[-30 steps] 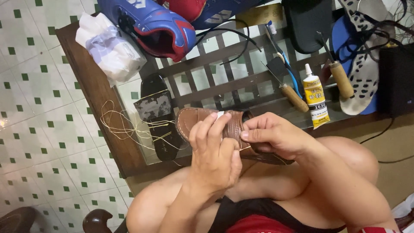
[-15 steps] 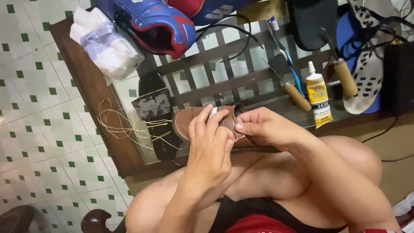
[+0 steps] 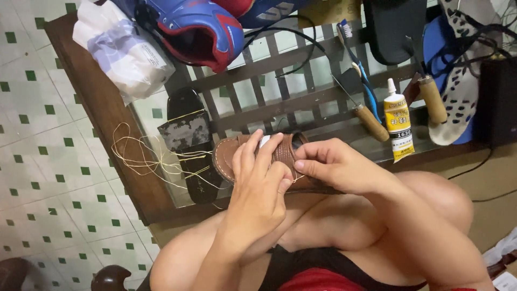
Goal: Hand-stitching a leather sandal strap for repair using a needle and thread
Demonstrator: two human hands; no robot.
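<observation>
Near the centre of the frame a brown leather sandal [image 3: 229,159] lies across the person's knees, its stitched toe end poking out to the left of both hands. The left hand [image 3: 261,183] wraps over the sandal from below, fingers curled across its strap and gripping it. The right hand [image 3: 331,167] sits just to the right, touching the sandal's upper edge, thumb and forefinger pinched together on something too small to make out. Pale thread [image 3: 142,156] trails in loose loops to the left, over a black sandal [image 3: 188,140] on the slatted wooden tabletop [image 3: 102,108]. In the upper right stand a glue bottle [image 3: 398,126] and a wooden-handled awl [image 3: 371,123].
</observation>
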